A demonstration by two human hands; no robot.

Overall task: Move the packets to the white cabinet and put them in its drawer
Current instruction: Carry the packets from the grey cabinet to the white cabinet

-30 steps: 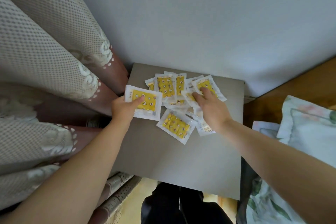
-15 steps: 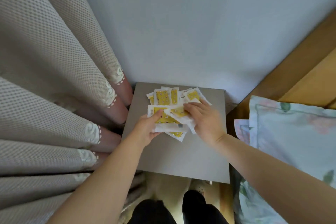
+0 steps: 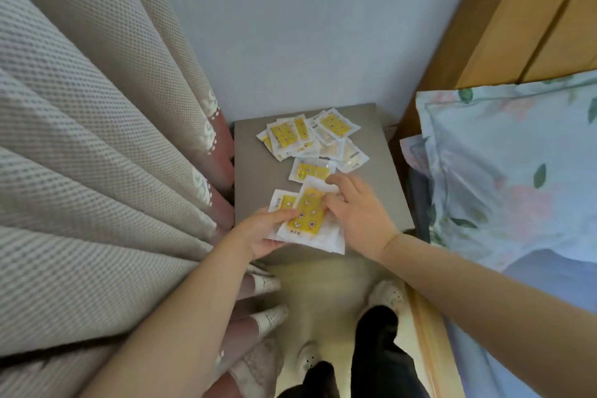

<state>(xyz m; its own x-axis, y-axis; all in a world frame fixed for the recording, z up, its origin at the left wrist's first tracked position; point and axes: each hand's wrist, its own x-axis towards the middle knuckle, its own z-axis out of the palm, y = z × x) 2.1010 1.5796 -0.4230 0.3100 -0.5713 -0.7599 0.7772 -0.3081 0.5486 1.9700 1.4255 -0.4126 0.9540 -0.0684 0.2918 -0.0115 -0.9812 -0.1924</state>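
So the left hand has its fingers clamped on a small stack of white-and-yellow plastic packets over the flat grey table, right hand fingers pinching the top one. The loose packets lie scattered behind.

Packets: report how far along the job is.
Done: nothing stored; no white cabinet or drawer is in view. In hand: the left hand grips a small stack of packets while the right hand pinches its top one. Left: a loose pile of packets on the grey tabletop to gather, then the carry and stowing.
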